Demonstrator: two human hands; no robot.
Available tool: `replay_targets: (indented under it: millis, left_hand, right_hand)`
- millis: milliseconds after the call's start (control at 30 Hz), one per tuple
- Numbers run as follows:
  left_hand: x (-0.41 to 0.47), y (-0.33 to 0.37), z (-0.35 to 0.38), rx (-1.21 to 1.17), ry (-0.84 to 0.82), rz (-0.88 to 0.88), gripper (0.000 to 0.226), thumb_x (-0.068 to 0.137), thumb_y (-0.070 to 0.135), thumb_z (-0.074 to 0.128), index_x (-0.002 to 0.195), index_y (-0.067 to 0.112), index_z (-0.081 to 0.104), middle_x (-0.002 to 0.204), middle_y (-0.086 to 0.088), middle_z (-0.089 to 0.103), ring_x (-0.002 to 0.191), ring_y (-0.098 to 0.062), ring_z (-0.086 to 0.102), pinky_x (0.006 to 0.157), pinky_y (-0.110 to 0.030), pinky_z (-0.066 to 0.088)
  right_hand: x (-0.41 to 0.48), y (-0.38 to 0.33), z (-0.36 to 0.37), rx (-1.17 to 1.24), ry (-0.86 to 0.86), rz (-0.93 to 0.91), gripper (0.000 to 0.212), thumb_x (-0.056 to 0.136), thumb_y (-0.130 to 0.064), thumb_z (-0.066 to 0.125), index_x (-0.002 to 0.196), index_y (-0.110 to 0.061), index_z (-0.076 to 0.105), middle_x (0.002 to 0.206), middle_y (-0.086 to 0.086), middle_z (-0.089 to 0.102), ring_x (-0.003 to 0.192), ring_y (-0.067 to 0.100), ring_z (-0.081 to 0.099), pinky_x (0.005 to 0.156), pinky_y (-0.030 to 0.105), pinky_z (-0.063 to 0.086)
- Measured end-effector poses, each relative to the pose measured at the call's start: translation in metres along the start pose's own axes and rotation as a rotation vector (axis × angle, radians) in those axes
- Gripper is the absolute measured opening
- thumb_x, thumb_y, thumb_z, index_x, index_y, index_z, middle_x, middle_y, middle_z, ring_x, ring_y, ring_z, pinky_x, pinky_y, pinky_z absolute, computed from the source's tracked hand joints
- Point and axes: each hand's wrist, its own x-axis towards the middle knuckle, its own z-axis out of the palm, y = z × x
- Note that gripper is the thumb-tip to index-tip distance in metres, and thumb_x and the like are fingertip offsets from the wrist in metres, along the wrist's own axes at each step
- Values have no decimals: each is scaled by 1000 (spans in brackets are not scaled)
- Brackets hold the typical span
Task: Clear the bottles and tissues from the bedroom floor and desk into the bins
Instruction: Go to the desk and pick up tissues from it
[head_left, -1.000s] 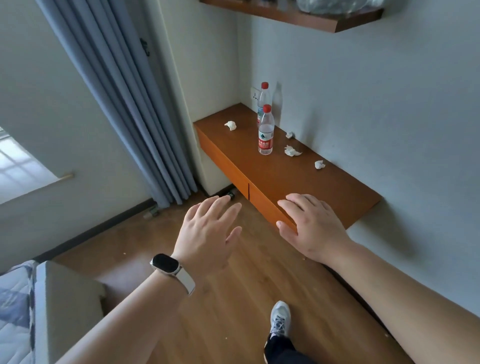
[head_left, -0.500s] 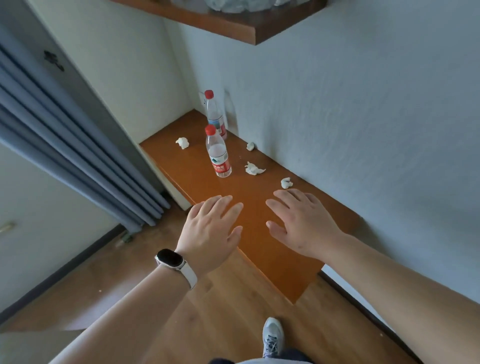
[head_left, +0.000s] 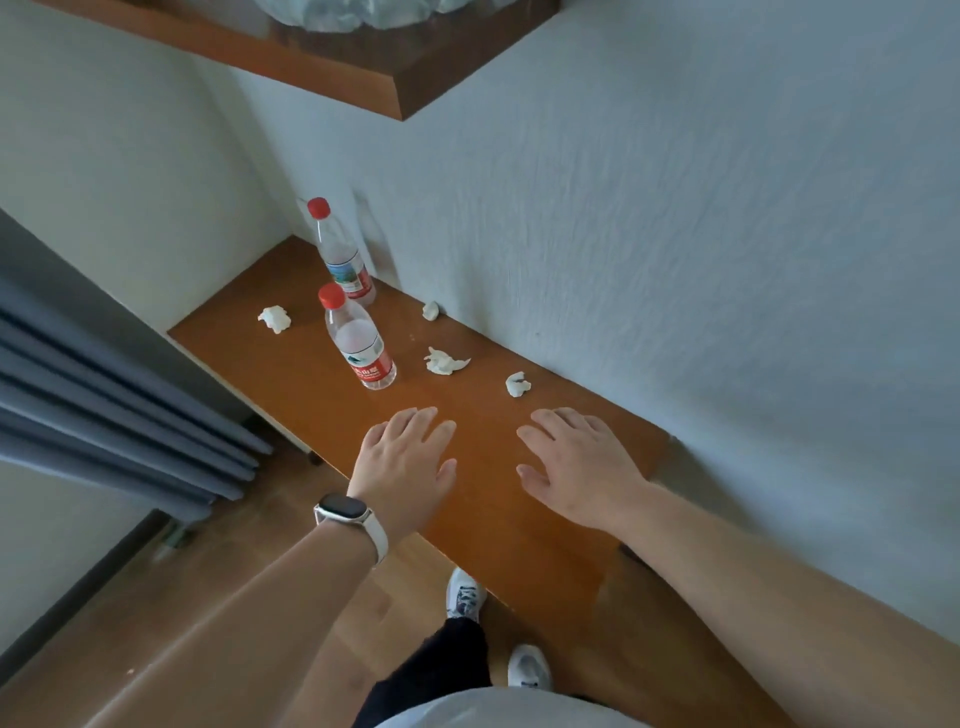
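Two clear plastic bottles with red caps stand on the wooden desk (head_left: 311, 415): the near bottle (head_left: 358, 343) in front, the far bottle (head_left: 340, 254) by the wall corner. Crumpled white tissues lie around them: one at the left (head_left: 274, 318), one against the wall (head_left: 430, 310), a larger one (head_left: 444, 360) and one nearest my right hand (head_left: 517, 384). My left hand (head_left: 405, 462), with a watch on the wrist, hovers over the desk below the near bottle, fingers apart, empty. My right hand (head_left: 576, 462) hovers open just below the nearest tissue.
A wooden shelf (head_left: 363, 67) juts out overhead with a plastic bag on it. Grey curtains (head_left: 104, 405) hang at the left. The wall runs along the desk's right side. My feet in white shoes (head_left: 465, 592) stand on the wooden floor beside the desk.
I have stepped closer to the desk. Both hands have moved forward over the desktop toward the near bottle and the tissues. Both remain open and empty.
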Motion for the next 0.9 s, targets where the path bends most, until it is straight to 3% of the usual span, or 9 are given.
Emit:
replay_targets:
  millis: [367, 733, 833, 900]
  left_hand:
    - [121, -47, 46, -164, -61, 0, 49, 94, 40, 46, 141, 26, 40, 154, -2, 33, 142, -25, 29, 109, -43, 36]
    - [193, -67, 94, -236, -179, 8, 66, 95, 33, 48, 153, 32, 16, 164, -4, 8, 150, -28, 12, 114, -47, 29]
    - [199, -71, 96, -217, -197, 57, 57, 96, 28, 48, 149, 29, 27, 160, -4, 23, 145, -28, 26, 110, -45, 35]
    - [200, -72, 99, -216, -158, 70, 48, 94, 23, 49, 141, 27, 38, 146, -3, 42, 129, -25, 44, 100, -40, 45]
  right_hand:
    - [92, 11, 29, -14, -132, 187, 50, 96, -47, 37, 140, -24, 37, 147, 0, 37, 133, 22, 37, 108, 41, 35]
    - [162, 30, 70, 83, -229, 300, 58, 94, -31, 49, 147, -28, 25, 158, -1, 15, 141, 23, 25, 108, 42, 37]
    - [164, 36, 77, 61, -212, 287, 46, 92, -24, 51, 136, -26, 36, 144, 1, 34, 123, 22, 41, 95, 37, 46]
    - [162, 37, 82, 43, -203, 277, 38, 90, -23, 52, 127, -26, 39, 126, -1, 44, 107, 18, 46, 84, 33, 48]
